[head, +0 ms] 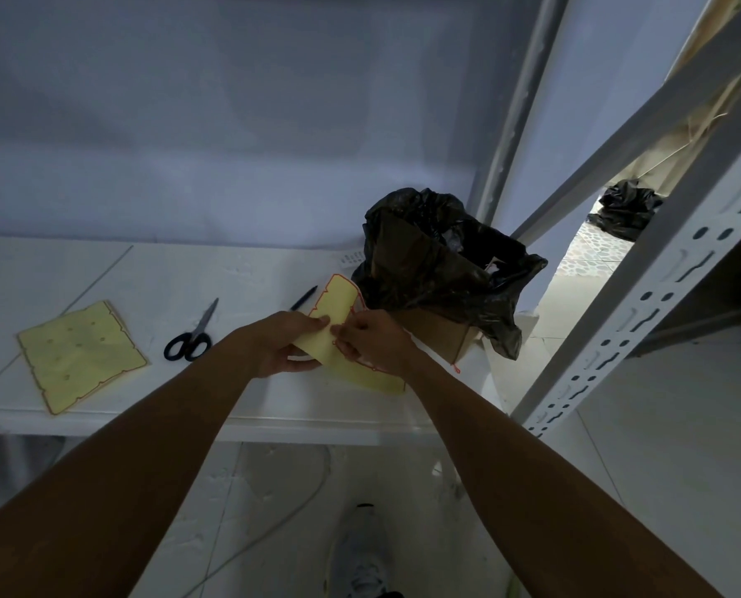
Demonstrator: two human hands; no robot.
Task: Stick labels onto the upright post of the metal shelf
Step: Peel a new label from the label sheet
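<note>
1. Above the white table's (101,269) right part, between the two hands, hangs a yellow label sheet (338,304) with red-outlined edges, curled so that its upper end rises toward the black bag and its lower end droops toward the person.
2. The sheet looks thin, light and floppy; it bends under its own weight. A peeled label would likely be limp and tacky, prone to folding onto itself, so I judge it best taken by a corner or edge with the fingertips, sticky face kept clear.
3. The left hand (282,345) grips the sheet's left edge, thumb on top and fingers curled beneath, steadying it.
4. The right hand (373,340) has thumb and forefinger pressed together on a spot near the sheet's middle, seemingly picking at a label's edge; whether a label is already lifted is too small to tell.
5. Both hands touch the sheet, fingertips nearly meeting.
6. Just behind stands a cardboard box lined with a black bag (442,269), and a dark pen (304,298) lies beside it.
7. Left of the hands lie black-handled scissors (192,336), and farther left a second yellow sheet stack (79,356) lies flat.
8. The shelf's slotted white upright post (645,312) rises to the right, well apart from the sheet.
</note>
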